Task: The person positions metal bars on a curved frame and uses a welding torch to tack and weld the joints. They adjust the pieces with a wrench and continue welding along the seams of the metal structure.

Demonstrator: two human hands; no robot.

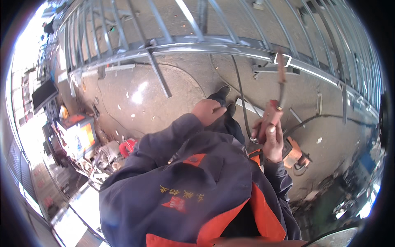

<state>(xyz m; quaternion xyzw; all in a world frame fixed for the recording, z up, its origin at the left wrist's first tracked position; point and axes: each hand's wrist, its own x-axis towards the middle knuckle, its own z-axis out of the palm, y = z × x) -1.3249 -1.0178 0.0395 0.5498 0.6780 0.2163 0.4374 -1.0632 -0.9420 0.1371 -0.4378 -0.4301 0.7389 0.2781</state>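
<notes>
My right hand (269,140) is wrapped round the red-brown handle of a welding torch (272,117). The torch points up and away from me. Its bent neck ends in a copper-coloured nozzle (281,68), which overlaps the near rail of a metal frame (197,46) in this view; whether they touch I cannot tell. My left hand (207,112) hangs in front of my body above my legs, its fingers curled in and nothing visible in them. The frame is built of many parallel silver bars and spans the far side.
A loose flat bar (158,74) juts toward me from the frame. Dark cables (238,80) cross the floor near my shoes (224,89). An orange machine (293,153) stands below my right hand. At left are a dark monitor (45,96), a lit screen (84,133) and a red tool (128,147).
</notes>
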